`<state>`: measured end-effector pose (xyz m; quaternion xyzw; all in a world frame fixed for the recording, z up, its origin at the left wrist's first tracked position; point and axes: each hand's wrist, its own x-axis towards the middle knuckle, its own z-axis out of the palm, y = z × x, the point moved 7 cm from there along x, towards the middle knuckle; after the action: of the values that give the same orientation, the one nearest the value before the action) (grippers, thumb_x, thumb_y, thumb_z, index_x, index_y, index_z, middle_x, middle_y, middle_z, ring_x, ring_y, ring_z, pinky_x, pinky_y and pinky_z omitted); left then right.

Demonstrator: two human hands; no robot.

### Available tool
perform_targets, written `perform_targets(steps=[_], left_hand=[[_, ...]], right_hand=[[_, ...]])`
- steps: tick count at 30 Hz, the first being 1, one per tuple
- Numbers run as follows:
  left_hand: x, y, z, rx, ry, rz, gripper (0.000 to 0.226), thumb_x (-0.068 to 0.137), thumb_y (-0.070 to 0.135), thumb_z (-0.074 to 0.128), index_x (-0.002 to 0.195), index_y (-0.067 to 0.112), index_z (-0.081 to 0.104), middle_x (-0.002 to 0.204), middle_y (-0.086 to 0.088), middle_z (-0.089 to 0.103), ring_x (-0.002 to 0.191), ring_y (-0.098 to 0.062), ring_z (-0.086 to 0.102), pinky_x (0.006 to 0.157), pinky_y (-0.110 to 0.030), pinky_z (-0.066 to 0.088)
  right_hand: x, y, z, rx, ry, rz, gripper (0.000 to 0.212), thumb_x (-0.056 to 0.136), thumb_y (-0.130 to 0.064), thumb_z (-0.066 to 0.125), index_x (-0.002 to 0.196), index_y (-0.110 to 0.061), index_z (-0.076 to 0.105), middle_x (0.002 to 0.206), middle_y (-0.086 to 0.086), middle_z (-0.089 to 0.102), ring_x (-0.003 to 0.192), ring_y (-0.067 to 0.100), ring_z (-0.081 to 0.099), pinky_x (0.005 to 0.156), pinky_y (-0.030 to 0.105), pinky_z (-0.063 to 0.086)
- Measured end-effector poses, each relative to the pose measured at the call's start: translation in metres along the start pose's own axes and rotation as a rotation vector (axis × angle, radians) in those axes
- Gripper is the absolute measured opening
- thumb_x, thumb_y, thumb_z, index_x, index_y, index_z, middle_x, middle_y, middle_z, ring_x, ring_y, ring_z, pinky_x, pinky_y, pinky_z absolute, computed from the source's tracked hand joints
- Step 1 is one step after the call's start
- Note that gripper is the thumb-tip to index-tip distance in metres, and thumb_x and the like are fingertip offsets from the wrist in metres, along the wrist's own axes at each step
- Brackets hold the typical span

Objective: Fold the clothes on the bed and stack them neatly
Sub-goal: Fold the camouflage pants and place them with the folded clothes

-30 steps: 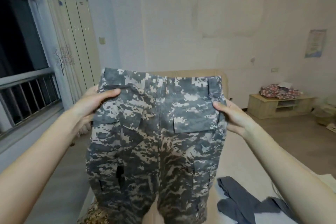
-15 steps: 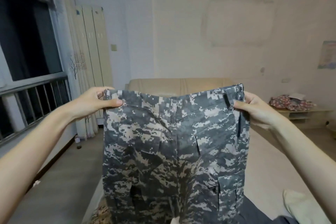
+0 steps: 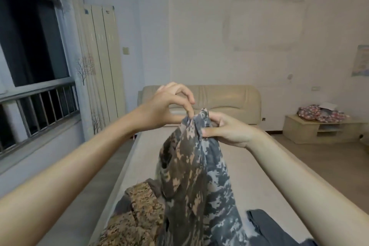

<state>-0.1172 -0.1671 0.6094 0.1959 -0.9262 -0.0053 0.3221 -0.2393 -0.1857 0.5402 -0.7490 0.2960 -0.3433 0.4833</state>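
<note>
Pinching the top corner of the grey digital-camouflage trousers [image 3: 191, 175] with the left hand [image 3: 167, 106], thumb and curled fingertips closed on the waistband edge. Grasping the same bunched waistband just below and to the right with the right hand [image 3: 225, 130], with the thumb pressed across the near side and the fingers wrapped round behind. Holding both hands close together, almost touching, out in front and seen against the beige padded headboard [image 3: 219, 98]. Lifted clear of the bed [image 3: 147, 156] at the top, gathered into one long hanging strip, and draping down the middle of the view to its bottom edge; cannot tell whether the legs lie neatly one on the other. Falling in front of a brown camouflage garment [image 3: 139, 211] heaped on the near left part of the mattress, and just left of a dark grey garment [image 3: 267, 225] lying rumpled at the near right. Beyond the bed on the right, against the wall: a low pale wooden cabinet [image 3: 299, 132] carrying a floral bundle [image 3: 319, 116]. On the left: a dark window [image 3: 30, 46] with a barred railing [image 3: 40, 106], a patterned curtain [image 3: 85, 70], and a tall white panel radiator [image 3: 105, 56] beside it. Fixed to the far right wall, a small poster [image 3: 361, 62].
</note>
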Motion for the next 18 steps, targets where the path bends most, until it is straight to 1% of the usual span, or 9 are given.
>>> perform_targets(steps=[2,4,7,9,11,12,14,16,18], left_hand=[[-0.005,-0.013,0.0,-0.174,0.054,-0.128,0.015,0.075,0.025,0.073,0.088,0.032,0.068,0.11,0.009,0.06,0.108,-0.006,0.053,0.1,-0.026,0.04],[-0.021,-0.035,0.007,-0.477,0.129,-0.348,0.028,0.075,0.031,0.065,0.103,0.034,0.065,0.11,0.015,0.066,0.107,0.0,0.059,0.091,-0.017,0.048],[-0.066,-0.071,0.036,-1.019,0.274,-0.66,0.028,0.087,0.033,0.054,0.112,0.028,0.066,0.119,-0.002,0.066,0.106,-0.017,0.065,0.077,-0.023,0.055],[-0.092,-0.073,0.058,-1.207,0.225,-0.697,0.049,0.083,0.058,0.053,0.12,0.026,0.059,0.121,-0.001,0.066,0.11,-0.019,0.063,0.079,-0.026,0.056],[-0.103,-0.073,0.072,-1.119,0.153,-0.744,0.072,0.058,0.07,0.071,0.114,0.027,0.058,0.107,0.008,0.071,0.1,-0.011,0.067,0.074,-0.024,0.056],[-0.103,-0.077,0.074,-0.998,0.16,-0.759,0.07,0.051,0.065,0.077,0.108,0.028,0.058,0.098,0.013,0.072,0.092,-0.005,0.068,0.074,-0.024,0.057],[-0.099,-0.086,0.07,-0.737,0.257,-0.794,0.049,0.056,0.051,0.077,0.097,0.032,0.059,0.085,0.022,0.071,0.08,0.004,0.067,0.075,-0.022,0.054],[-0.092,-0.086,0.066,-0.678,0.355,-0.785,0.033,0.062,0.043,0.073,0.091,0.033,0.06,0.079,0.025,0.07,0.075,0.007,0.066,0.065,-0.015,0.052],[-0.082,-0.082,0.061,-0.68,0.397,-0.725,0.027,0.064,0.042,0.073,0.087,0.033,0.064,0.08,0.022,0.071,0.075,0.004,0.067,0.058,-0.01,0.051]], right_hand=[[-0.002,0.009,-0.006,0.143,0.075,-0.045,0.034,0.077,-0.007,0.062,0.11,-0.013,0.06,0.106,0.003,0.069,0.098,0.016,0.066,0.086,0.03,0.054],[-0.005,0.019,-0.015,0.196,0.185,-0.07,0.034,0.073,-0.011,0.067,0.107,-0.016,0.062,0.101,0.001,0.072,0.094,0.017,0.068,0.078,0.027,0.055],[-0.01,0.031,-0.031,0.253,0.367,-0.086,0.034,0.069,-0.014,0.07,0.102,-0.018,0.064,0.093,-0.002,0.074,0.084,0.014,0.07,0.069,0.024,0.055],[-0.013,0.035,-0.038,0.296,0.454,-0.097,0.031,0.072,-0.009,0.069,0.101,-0.017,0.063,0.089,-0.002,0.074,0.08,0.012,0.071,0.065,0.023,0.056],[-0.013,0.038,-0.04,0.306,0.512,-0.081,0.029,0.078,-0.002,0.066,0.104,-0.015,0.059,0.091,0.001,0.073,0.078,0.012,0.071,0.064,0.024,0.057],[-0.013,0.04,-0.039,0.298,0.529,-0.063,0.03,0.08,0.001,0.065,0.105,-0.014,0.056,0.093,0.003,0.071,0.077,0.013,0.071,0.064,0.026,0.058],[-0.012,0.044,-0.037,0.283,0.543,-0.016,0.039,0.08,0.003,0.065,0.109,-0.016,0.048,0.096,0.008,0.069,0.075,0.015,0.071,0.065,0.03,0.059],[-0.016,0.042,-0.042,0.242,0.553,0.02,0.05,0.076,0.001,0.07,0.117,-0.016,0.046,0.103,0.012,0.068,0.079,0.019,0.071,0.072,0.035,0.06],[-0.024,0.031,-0.055,0.14,0.563,0.026,0.057,0.069,-0.008,0.077,0.12,-0.01,0.053,0.105,0.012,0.07,0.087,0.021,0.071,0.078,0.034,0.058]])
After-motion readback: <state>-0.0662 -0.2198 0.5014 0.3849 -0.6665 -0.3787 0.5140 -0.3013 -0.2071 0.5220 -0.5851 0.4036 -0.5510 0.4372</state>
